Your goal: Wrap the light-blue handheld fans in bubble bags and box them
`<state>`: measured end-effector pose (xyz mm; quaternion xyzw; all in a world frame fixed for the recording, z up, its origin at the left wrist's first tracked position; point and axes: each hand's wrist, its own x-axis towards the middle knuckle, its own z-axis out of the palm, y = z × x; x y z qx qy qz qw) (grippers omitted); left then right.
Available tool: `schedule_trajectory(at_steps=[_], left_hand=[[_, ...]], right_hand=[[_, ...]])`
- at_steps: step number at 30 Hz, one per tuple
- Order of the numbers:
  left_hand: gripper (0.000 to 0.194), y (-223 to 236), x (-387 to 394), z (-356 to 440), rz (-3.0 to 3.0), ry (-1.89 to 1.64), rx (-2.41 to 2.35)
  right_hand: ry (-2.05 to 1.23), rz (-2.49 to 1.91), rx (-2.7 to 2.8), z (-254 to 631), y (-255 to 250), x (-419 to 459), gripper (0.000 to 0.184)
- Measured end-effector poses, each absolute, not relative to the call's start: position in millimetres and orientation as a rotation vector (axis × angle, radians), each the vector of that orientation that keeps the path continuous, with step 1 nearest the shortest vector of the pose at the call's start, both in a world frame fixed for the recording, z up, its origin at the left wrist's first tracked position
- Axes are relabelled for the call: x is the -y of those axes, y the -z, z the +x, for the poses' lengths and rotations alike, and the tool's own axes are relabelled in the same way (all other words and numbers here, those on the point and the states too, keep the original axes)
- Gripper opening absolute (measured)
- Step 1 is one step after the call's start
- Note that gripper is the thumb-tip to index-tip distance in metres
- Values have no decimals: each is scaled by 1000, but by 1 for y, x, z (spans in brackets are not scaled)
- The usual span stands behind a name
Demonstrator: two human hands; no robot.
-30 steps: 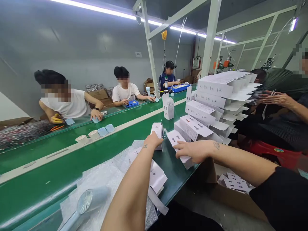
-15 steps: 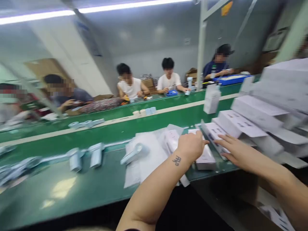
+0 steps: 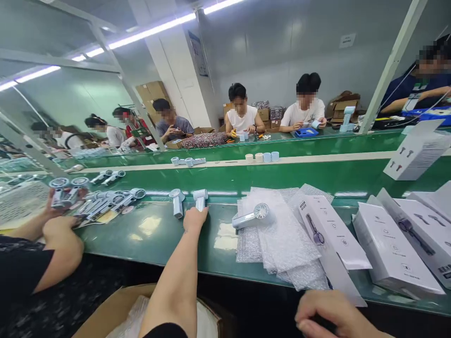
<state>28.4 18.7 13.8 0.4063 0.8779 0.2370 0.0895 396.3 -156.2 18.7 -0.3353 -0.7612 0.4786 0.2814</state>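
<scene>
My left hand (image 3: 195, 218) reaches forward over the bench, its fingers closed on the lower part of a pale blue handheld fan (image 3: 200, 197). Just left of it stands a similar fan (image 3: 177, 204). At the lower right, my right hand (image 3: 329, 312) hangs before the bench edge, loosely curled, thumb and finger apart, nothing visible in it. The nearest thing to it is an open-flapped white printed box (image 3: 329, 227). Beside that box, another handheld fan (image 3: 251, 216) lies on stacked bubble-wrap bags (image 3: 278, 244).
More white boxes (image 3: 394, 249) crowd the right side. At left, a co-worker's arms (image 3: 61, 230) reach among several fans (image 3: 112, 202). A green conveyor (image 3: 225, 176) runs behind the bench, carrying small cylindrical parts (image 3: 262, 157). A cardboard carton (image 3: 105, 312) stands below the edge.
The view has swung left. My left hand has left the white boxes and closed on a fan at the left. My right hand has drawn back from the boxes toward the bench's front.
</scene>
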Motion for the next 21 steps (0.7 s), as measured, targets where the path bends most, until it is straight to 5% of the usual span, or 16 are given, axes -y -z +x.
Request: schedule_trajectory(at_steps=[4, 11, 17, 21], left_hand=[[41, -12, 18, 53, 1248, -862, -2448], [42, -1, 146, 177, 2243, -1579, -1831], [31, 5, 144, 209, 2091, -1332, -1335], [18, 6, 101, 223, 2389, -658, -1344]], right_hand=[[-1876, -1036, 1280, 349, -19, 126, 34], [-1939, -676, 661, 309, -30, 109, 53], [-1792, -840, 628, 407, -29, 130, 38], [-1977, -742, 756, 457, -23, 155, 40]])
